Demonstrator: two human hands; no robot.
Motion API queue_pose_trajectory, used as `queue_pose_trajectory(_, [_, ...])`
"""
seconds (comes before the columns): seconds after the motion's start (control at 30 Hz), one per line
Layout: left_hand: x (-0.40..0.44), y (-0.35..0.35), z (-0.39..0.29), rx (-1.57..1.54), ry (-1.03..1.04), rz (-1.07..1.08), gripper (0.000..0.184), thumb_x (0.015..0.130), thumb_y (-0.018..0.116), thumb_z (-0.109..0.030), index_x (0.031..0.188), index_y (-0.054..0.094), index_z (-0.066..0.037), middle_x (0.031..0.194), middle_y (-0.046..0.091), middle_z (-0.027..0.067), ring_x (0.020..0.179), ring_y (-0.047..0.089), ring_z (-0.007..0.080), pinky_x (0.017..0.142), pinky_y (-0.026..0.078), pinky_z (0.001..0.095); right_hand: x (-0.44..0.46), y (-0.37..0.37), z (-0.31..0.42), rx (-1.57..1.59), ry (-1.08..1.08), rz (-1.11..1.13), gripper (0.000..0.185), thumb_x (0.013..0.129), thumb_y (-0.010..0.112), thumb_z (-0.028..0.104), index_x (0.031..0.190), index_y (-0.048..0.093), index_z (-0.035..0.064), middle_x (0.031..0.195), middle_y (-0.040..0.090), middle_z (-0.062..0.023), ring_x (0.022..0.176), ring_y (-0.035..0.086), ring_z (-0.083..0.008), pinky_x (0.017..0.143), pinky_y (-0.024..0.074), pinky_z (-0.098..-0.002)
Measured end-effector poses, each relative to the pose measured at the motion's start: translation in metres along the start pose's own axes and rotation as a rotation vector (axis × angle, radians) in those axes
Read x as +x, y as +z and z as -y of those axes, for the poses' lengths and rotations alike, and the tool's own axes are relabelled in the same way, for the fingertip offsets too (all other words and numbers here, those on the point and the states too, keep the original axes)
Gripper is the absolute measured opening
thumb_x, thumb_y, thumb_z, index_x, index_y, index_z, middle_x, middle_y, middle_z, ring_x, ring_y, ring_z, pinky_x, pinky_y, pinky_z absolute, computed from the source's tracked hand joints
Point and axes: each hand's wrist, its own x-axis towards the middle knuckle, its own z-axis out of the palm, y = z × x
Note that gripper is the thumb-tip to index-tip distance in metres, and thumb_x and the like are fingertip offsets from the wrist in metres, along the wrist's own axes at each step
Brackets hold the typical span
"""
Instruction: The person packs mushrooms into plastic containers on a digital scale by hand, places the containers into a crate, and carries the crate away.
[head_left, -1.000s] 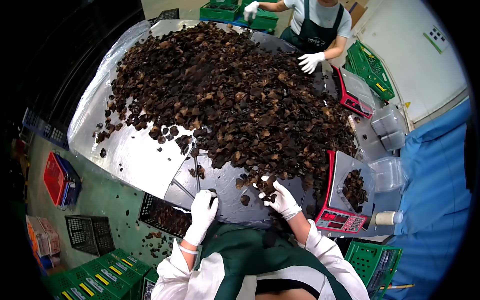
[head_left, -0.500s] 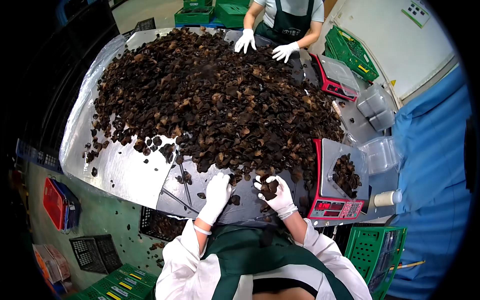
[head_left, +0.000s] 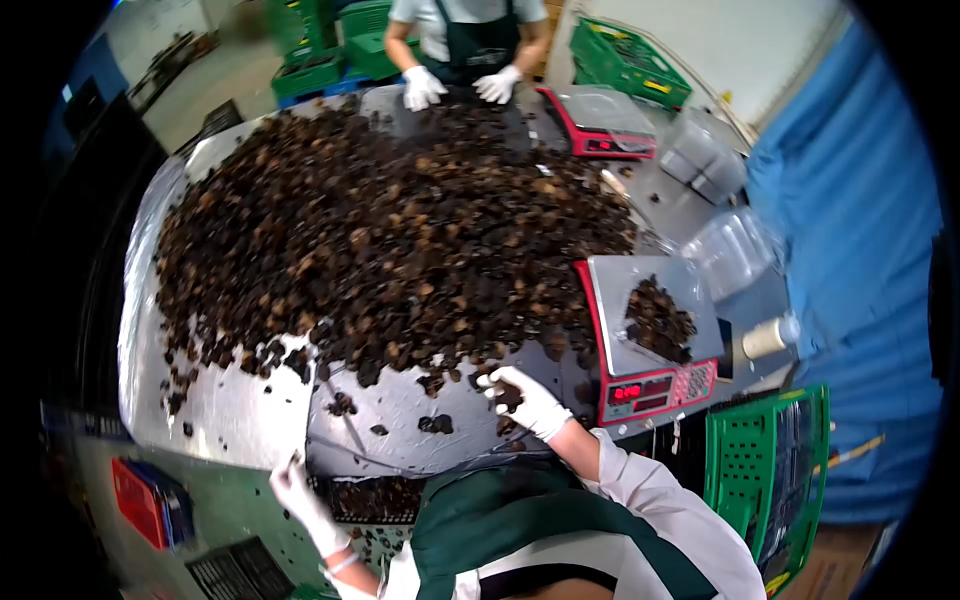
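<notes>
My left hand (head_left: 305, 503), in a white glove, is off the table's front edge at the lower left. Its fingers are pinched together at the tips, with a small whitish-dark bit there too small to name. My right hand (head_left: 528, 402), also gloved, is over the grey table (head_left: 400, 410) near its front edge, fingers curled around dark brown dried pieces. Just beyond it lies the large pile of dried pieces (head_left: 400, 240). To its right a red scale (head_left: 655, 390) carries a clear tray holding more dried pieces (head_left: 658, 320).
A co-worker's gloved hands (head_left: 460, 88) rest at the pile's far edge. A second red scale (head_left: 605, 120), clear containers (head_left: 730, 250) and a white roll (head_left: 768, 338) stand on the right. Green crates (head_left: 765, 480) and a black crate (head_left: 375, 500) are below the table edge.
My left hand has moved from the table down and left, past the front edge. My right hand still holds dried pieces. The co-worker's hands now both rest on the table, and the view has turned.
</notes>
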Motion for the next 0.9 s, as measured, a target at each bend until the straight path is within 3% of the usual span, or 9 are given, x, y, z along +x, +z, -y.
queue_pose_trajectory(0.1, [0.017, -0.069, 0.065, 0.522, 0.315, -0.204, 0.027, 0.087, 0.062, -0.01, 0.11, 0.057, 0.003, 0.112, 0.058, 0.0171, 0.107, 0.055, 0.0259, 0.094, 0.046, 0.0379, -0.014, 0.004, -0.001, -0.273, -0.016, 0.018, 0.014, 0.093, 0.056, 0.021, 0.093, 0.061, 0.008, 0.096, 0.067, -0.0046, 0.072, 0.058, -0.0087, 0.054, 0.0431, -0.0214])
queue_pose_trajectory(0.2, [0.004, -0.058, 0.054, 0.756, 0.43, -0.213, 0.035, 0.086, 0.061, -0.011, 0.117, 0.056, 0.003, 0.132, 0.048, 0.0226, 0.122, 0.045, 0.0368, 0.106, 0.034, 0.046, -0.027, 0.004, 0.002, -0.547, -0.045, 0.029, 0.015, 0.093, 0.057, 0.02, 0.095, 0.061, 0.0062, 0.089, 0.065, -0.0007, 0.072, 0.058, -0.0062, 0.055, 0.0443, -0.0206])
queue_pose_trajectory(0.33, [-0.012, 0.025, 0.002, 0.526, 0.419, -0.028, 0.033, 0.09, 0.058, -0.012, 0.118, 0.055, 0.005, 0.136, 0.045, 0.0211, 0.123, 0.046, 0.0314, 0.102, 0.038, 0.0402, -0.072, 0.016, 0.051, -0.885, -0.325, 0.064, 0.016, 0.088, 0.064, 0.019, 0.096, 0.062, 0.005, 0.089, 0.064, -0.0056, 0.076, 0.061, -0.0121, 0.068, 0.0484, -0.0265])
queue_pose_trajectory(0.4, [-0.016, 0.059, -0.014, 0.471, 0.492, 0.064, 0.032, 0.091, 0.058, -0.012, 0.119, 0.055, 0.003, 0.137, 0.045, 0.0186, 0.115, 0.051, 0.0278, 0.094, 0.043, 0.0358, -0.099, 0.018, 0.096, -1.225, -0.725, -0.028, 0.018, 0.083, 0.069, 0.017, 0.093, 0.063, 0.0042, 0.092, 0.063, -0.0099, 0.088, 0.062, -0.0212, 0.081, 0.0486, -0.0322])
queue_pose_trajectory(0.5, [-0.04, 0.109, -0.05, 0.357, 0.352, 0.243, 0.029, 0.089, 0.06, -0.011, 0.116, 0.057, 0.0, 0.135, 0.047, 0.0167, 0.115, 0.049, 0.0273, 0.092, 0.042, 0.0338, -0.14, 0.014, 0.168, -1.469, -1.012, -0.228, 0.017, 0.079, 0.072, 0.017, 0.09, 0.064, 0.0064, 0.09, 0.062, -0.0106, 0.083, 0.063, -0.0265, 0.074, 0.0502, -0.034])
queue_pose_trajectory(0.63, [-0.082, 0.169, -0.079, 0.372, 0.656, 0.362, 0.023, 0.089, 0.059, -0.011, 0.11, 0.061, -0.002, 0.133, 0.049, 0.0149, 0.12, 0.048, 0.0277, 0.098, 0.041, 0.0358, -0.157, -0.027, 0.225, -1.892, -0.967, -0.326, 0.027, 0.078, 0.069, 0.031, 0.096, 0.066, 0.0113, 0.096, 0.061, -0.0088, 0.091, 0.061, -0.0269, 0.079, 0.0504, -0.038])
queue_pose_trajectory(0.67, [-0.093, 0.183, -0.084, 0.382, 0.643, 0.402, 0.023, 0.088, 0.06, -0.011, 0.11, 0.061, -0.002, 0.133, 0.049, 0.0151, 0.121, 0.047, 0.0277, 0.098, 0.04, 0.0359, -0.158, -0.033, 0.233, -1.912, -0.909, -0.29, 0.032, 0.079, 0.067, 0.037, 0.101, 0.066, 0.0134, 0.104, 0.06, -0.0085, 0.098, 0.059, -0.0275, 0.085, 0.049, -0.0385])
queue_pose_trajectory(0.8, [-0.142, 0.23, -0.108, 0.398, 0.747, 0.545, 0.025, 0.084, 0.063, -0.007, 0.109, 0.062, -0.003, 0.132, 0.051, 0.0148, 0.12, 0.048, 0.0284, 0.1, 0.04, 0.0366, -0.166, -0.068, 0.249, -1.842, -1.018, -0.079, 0.029, 0.081, 0.068, 0.026, 0.106, 0.067, 0.0124, 0.116, 0.06, -0.0099, 0.107, 0.057, -0.0285, 0.094, 0.0457, -0.0378])
queue_pose_trajectory(0.9, [-0.175, 0.256, -0.123, 0.363, 0.776, 0.649, 0.025, 0.082, 0.064, -0.005, 0.107, 0.063, -0.004, 0.13, 0.052, 0.0142, 0.122, 0.048, 0.0296, 0.104, 0.037, 0.0381, -0.188, -0.079, 0.263, -1.505, -0.965, -0.054, 0.022, 0.085, 0.064, 0.009, 0.107, 0.066, 0.0059, 0.119, 0.061, -0.0108, 0.11, 0.057, -0.0256, 0.096, 0.0442, -0.0353])
